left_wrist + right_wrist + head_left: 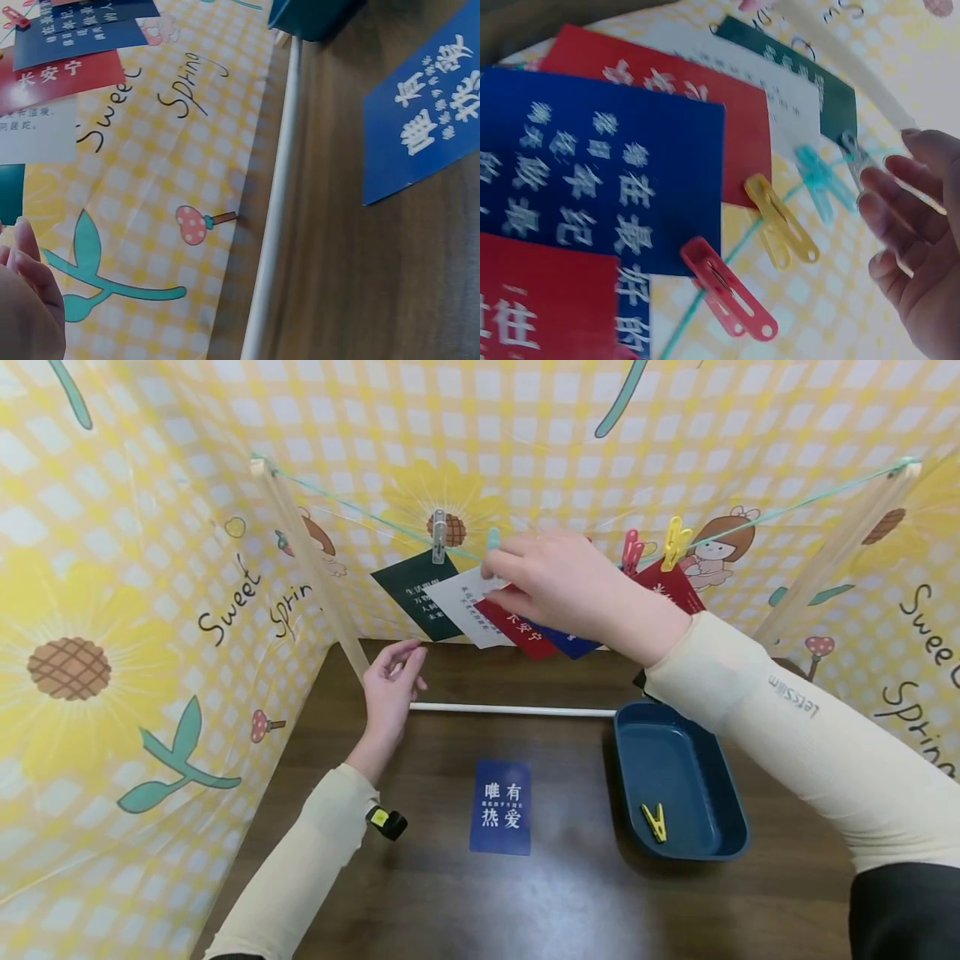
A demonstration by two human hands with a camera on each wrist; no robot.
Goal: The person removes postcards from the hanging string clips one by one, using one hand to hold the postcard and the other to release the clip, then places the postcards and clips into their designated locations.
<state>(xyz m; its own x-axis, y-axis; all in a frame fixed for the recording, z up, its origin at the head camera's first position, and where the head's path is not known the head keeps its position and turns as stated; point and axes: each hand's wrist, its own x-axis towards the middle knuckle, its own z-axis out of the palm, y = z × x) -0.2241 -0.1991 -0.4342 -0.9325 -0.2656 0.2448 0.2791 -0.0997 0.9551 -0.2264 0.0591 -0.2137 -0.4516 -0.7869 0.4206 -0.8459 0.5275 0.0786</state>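
Note:
Along the green string [345,502] hang a dark green card [405,587], a white card [456,610], a red card [534,642] and a blue card [675,187], with another red card [678,589] to the right. My right hand [562,581] is raised in front of them, fingers loosely bent; the right wrist view shows its fingertips beside the clear clothespin [855,154] and the teal clothespin [821,184], apparently holding nothing. Yellow [784,223] and red [727,289] clothespins also grip the string. Below the green card, my left hand [388,687] hovers with loosely curled fingers and nothing in them.
A blue card [500,842] lies on the brown table [420,877]. To its right stands a dark blue tray [741,827] containing a yellow clothespin [655,823]. Wooden posts [311,560] hold the string at both ends, and a white rod [517,710] crosses the table behind the card.

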